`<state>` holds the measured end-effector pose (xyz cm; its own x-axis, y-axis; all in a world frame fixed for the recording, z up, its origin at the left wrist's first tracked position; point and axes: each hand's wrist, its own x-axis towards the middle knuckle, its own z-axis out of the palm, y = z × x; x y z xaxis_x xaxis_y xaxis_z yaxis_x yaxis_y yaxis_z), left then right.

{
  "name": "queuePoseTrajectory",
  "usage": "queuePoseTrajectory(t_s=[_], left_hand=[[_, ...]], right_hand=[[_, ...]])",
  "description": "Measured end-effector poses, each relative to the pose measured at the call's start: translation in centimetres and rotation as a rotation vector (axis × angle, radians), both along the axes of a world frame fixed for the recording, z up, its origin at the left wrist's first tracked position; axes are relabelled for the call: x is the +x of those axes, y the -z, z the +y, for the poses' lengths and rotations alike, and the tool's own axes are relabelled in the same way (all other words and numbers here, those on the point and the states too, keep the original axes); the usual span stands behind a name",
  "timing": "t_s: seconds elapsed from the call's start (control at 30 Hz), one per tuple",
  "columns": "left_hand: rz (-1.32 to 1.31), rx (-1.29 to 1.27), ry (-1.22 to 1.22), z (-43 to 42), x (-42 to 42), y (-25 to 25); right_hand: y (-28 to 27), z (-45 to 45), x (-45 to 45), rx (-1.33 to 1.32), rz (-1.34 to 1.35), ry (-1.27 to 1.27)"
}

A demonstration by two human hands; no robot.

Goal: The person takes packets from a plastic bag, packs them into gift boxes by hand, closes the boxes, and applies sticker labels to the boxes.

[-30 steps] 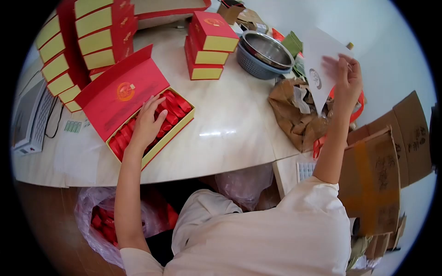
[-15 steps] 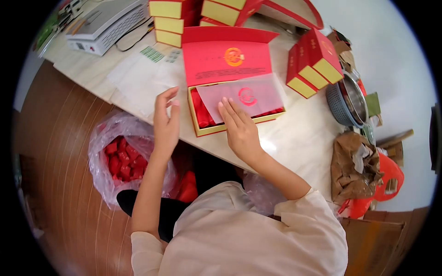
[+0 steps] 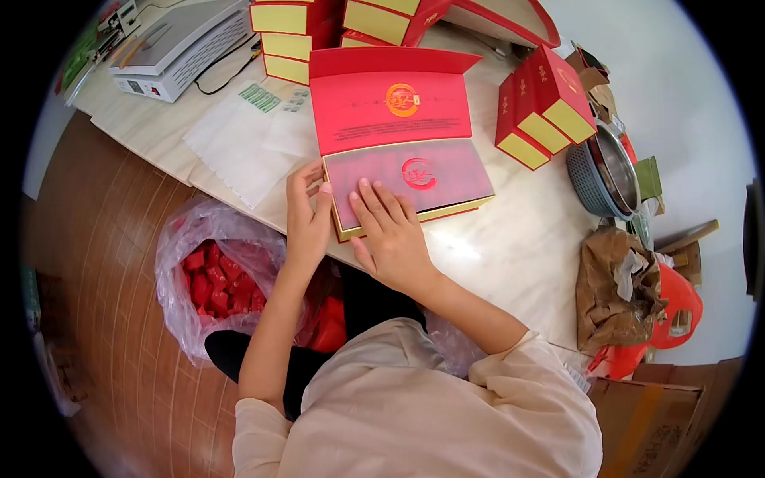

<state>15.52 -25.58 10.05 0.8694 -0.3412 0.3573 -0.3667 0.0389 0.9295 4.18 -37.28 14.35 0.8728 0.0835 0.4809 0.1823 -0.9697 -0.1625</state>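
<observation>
An open red and gold gift box [image 3: 414, 213] stands before me near the table's edge, its printed red lid [image 3: 358, 103] tipped back. A translucent sheet with a red round emblem [image 3: 458, 163] lies over the inside, and red shows faintly through it. My right hand [image 3: 390, 227] rests on the sheet's left half, palm down with fingers stretched out. At the box's left side is my left hand [image 3: 307, 219], thumb and fingers apart, fingertips against the outer wall.
Closed boxes are stacked at the back [image 3: 287, 44] and right [image 3: 542, 103]. White label sheets [image 3: 239, 151] lie left, below a grey device [image 3: 183, 56]. A plastic bag [image 3: 171, 295] of red packets stands on the floor. A basket [image 3: 590, 187] and crumpled brown paper [image 3: 613, 295] are at right.
The translucent sheet has gone from slanted to flat across the box, covering the red contents. My left hand has moved right to the box's side; my right hand has shifted slightly left and down.
</observation>
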Motion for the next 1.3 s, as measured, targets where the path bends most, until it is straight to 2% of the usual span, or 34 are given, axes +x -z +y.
queuePoseTrajectory(t_s=[0.13, 0.27, 0.3, 0.37, 0.4, 0.5, 0.57, 0.63, 0.7, 0.77, 0.9, 0.97, 1.1, 1.13, 1.17, 1.23, 1.27, 1.3], left_hand=[[0.030, -0.053, 0.004, -0.9, 2.0, -0.5], [0.204, -0.097, 0.078, -1.7, 3.6, -3.7], [0.295, -0.148, 0.126, -1.9, 4.3, -4.3], [0.291, -0.188, 0.154, -2.0, 4.8, -6.0], [0.246, -0.261, 0.202, -2.0, 5.0, -6.7], [0.202, -0.335, 0.290, -1.2, 3.9, -8.9], [0.325, -0.051, 0.791, -0.6, 3.4, -9.1], [0.219, 0.376, 0.585, -2.1, -0.5, -8.3], [-0.676, 0.861, 0.280, -3.5, -2.7, -5.3], [-0.712, 0.895, 0.216, -3.8, -3.7, -5.7], [-0.728, 0.908, 0.183, -3.8, -3.5, -5.0], [-0.767, 0.951, 0.219, -3.9, -3.7, -4.8], [-0.806, 1.034, 0.218, -3.8, -4.2, -5.0], [-0.876, 1.003, 0.167, -3.6, -4.0, -4.8], [-0.882, 1.009, 0.147, -3.2, -3.5, -5.3], [-0.362, 0.485, 0.550, -1.9, -1.9, -6.5], [-0.097, 0.199, 0.521, -1.2, -1.0, -6.8], [0.078, 0.128, 0.424, -0.3, 0.5, -6.6]], right_hand=[[-0.4, -0.5, -0.4, 0.082, 0.006, 0.000], [-1.5, -5.1, -0.8, 0.195, -0.112, 0.161], [-2.0, -6.8, -1.0, 0.218, -0.180, 0.215], [-2.9, -10.2, -1.9, 0.239, -0.317, 0.364], [-4.3, -11.1, -2.6, 0.476, -0.397, 0.376], [-6.5, -14.9, -4.8, 0.549, -0.736, 0.445], [-7.6, -16.1, -5.9, 0.710, -0.849, 0.485], [-7.8, -16.6, -6.4, 0.774, -0.798, 0.447], [-7.0, -16.7, -5.6, 0.717, -0.685, 0.439], [-6.8, -15.2, -4.2, 0.640, -0.492, 0.418], [-6.5, -13.2, -0.1, 0.664, -0.321, 0.242], [-6.9, -12.3, 3.3, 0.665, -0.325, 0.137], [-6.7, -10.0, 11.7, 0.644, 0.051, 0.011], [-5.6, -9.9, 14.2, 0.527, 0.110, -0.062], [-4.0, -10.0, 16.6, 0.407, 0.168, -0.132], [-0.7, -9.9, 20.4, 0.025, 0.278, -0.072], [0.4, -9.4, 21.4, 0.028, 0.268, -0.082], [1.2, -8.9, 22.4, -0.003, 0.400, -0.048]])
